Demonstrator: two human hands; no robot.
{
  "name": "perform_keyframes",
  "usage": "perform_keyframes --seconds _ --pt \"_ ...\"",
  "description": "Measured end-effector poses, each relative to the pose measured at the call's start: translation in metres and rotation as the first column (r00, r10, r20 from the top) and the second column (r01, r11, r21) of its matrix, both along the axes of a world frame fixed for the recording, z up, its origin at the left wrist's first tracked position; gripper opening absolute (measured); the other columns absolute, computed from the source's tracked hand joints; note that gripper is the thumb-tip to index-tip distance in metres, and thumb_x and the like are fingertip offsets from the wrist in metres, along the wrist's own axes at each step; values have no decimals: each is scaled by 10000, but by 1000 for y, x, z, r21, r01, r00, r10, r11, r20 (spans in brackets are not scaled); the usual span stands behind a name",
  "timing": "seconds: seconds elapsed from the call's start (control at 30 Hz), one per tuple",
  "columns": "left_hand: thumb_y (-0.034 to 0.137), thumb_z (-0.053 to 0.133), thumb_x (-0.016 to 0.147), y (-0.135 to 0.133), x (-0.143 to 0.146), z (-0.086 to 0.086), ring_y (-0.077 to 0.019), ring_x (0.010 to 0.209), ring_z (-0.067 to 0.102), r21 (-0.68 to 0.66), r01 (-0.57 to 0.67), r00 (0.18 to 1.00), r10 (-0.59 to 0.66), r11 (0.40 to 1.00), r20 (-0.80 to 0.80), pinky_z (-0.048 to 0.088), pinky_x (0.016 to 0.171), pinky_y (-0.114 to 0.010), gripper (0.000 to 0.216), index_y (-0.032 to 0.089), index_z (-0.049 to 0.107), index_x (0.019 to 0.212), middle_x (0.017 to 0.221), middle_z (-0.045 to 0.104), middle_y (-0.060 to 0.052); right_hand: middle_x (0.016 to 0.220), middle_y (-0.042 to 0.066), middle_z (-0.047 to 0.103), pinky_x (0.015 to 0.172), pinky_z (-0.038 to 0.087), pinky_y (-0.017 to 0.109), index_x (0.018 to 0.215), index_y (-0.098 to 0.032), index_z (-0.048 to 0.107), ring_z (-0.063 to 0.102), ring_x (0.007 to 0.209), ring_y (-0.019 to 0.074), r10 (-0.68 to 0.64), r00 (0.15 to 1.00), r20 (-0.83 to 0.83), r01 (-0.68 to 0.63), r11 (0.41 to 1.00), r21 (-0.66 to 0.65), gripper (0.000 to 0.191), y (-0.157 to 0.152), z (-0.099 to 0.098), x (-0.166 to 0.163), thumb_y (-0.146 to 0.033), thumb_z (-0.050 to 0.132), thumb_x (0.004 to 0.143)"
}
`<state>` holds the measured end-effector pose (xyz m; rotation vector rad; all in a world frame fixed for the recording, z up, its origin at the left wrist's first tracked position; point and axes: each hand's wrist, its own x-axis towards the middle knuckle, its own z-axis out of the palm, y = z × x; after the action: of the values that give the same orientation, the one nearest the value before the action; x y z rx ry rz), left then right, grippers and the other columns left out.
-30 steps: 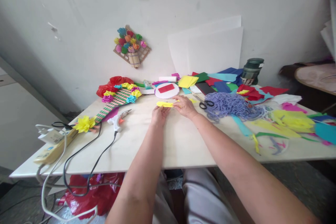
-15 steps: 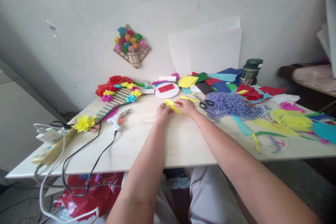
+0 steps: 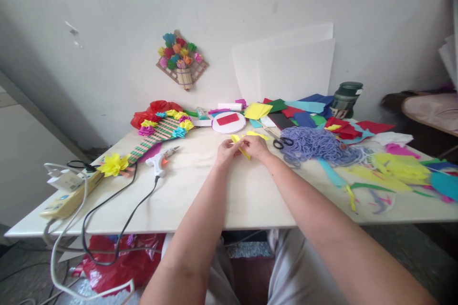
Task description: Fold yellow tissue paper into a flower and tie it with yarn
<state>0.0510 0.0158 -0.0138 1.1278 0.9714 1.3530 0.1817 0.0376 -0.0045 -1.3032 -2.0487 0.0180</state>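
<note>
Pinching ylw paper (image 3: 235, 138) w/ both hands (image 3: 226, 152) (image 3: 256, 147) close tog.

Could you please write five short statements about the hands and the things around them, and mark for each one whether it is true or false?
1. The left hand and the right hand hold one yellow strip together. True.
2. The glue gun is in the right hand. False: it lies on the table, to the left of both hands.
3. The red paper rectangle lies on the white oval. True.
4. The black-handled scissors are under the table. False: they lie on it, beside the purple yarn.
5. The flower decoration is on the wall. True.
</note>
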Motion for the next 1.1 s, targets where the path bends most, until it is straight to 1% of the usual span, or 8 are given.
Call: perform_keyframes --seconds 0.17,0.37,0.57,0.7,0.8,0.87,1.0,1.1 --pt "295 706 599 3 0 -5 -149 626 607 24 3 1000 -2 1000 -12 507 623 -289 364 110 562 878 704 637 -57 729 23 668 559 332 247 797 -220 651 561 663 160 -48 998 51 50 998 -42 197 -3 2 -4 -231 474 714" --pt "181 632 609 4 0 -6 -159 613 604 46 -41 999 42 998 -14 503 624 -304 248 109 582 840 681 639 -51 722 15 660 548 334 240 783 -214 636 561 656 151 -20 999 45 25 995 -94 174 -4 3 -3 -318 511 721" --pt "181 638 574 2 -2 -3 -165 632 609 4 -69 997 69 998 15 498 620 -299 282 107 592 842 725 655 -63 716 7 662 566 355 237 774 -214 635 574 664 148 19 1000 19 -17 994 -106 164 -6 5 -4 -314 518 717" --pt "181 638 562 4 -5 -6 -133 582 590 -13 -118 993 118 993 19 482 576 -258 315 110 593 865 691 642 -37 752 10 675 603 385 237 781 -216 646 589 687 149 31 998 -62 -37 995 -90 199 -4 5 -1 -340 498 736" --pt "171 648 553 5 -6 -8 -126 584 590 -34 -149 988 150 988 26 470 561 -236 339 110 591 881 684 637 -30 751 19 675 616 398 242 810 -215 652 595 702 160 -45 988 -146 39 998 -46 217 4 7 9 -332 479 748" --pt "166 652 552 6 -7 -8 -131 602 599 -55 -172 984 174 984 39 472 567 -237 359 112 587 901 698 641 -32 739 35 673 620 404 252 854 -207 651 597 716 175 -174 959 -224 170 985 -35 239 11 8 21 -314 460 756" --pt "157 653 556 7 -7 -8 -137 603 606 -73 -209 977 211 975 27 479 586 -253 366 109 589 913 699 641 -35 828 66 677 644 414 275 943 -203 639 594 767 194 -441 838 -322 441 894 -78 285 21 12 44 -236 428 754" --pt "147 647 560 7 -7 -8 -138 593 605 -73 -211 977 212 975 18 485 593 -262 359 102 588 911 684 633 -34 848 71 677 642 412 287 906 -210 661 591 775 206 -527 812 -252 508 850 -139 281 22 12 55 -203 447 723"
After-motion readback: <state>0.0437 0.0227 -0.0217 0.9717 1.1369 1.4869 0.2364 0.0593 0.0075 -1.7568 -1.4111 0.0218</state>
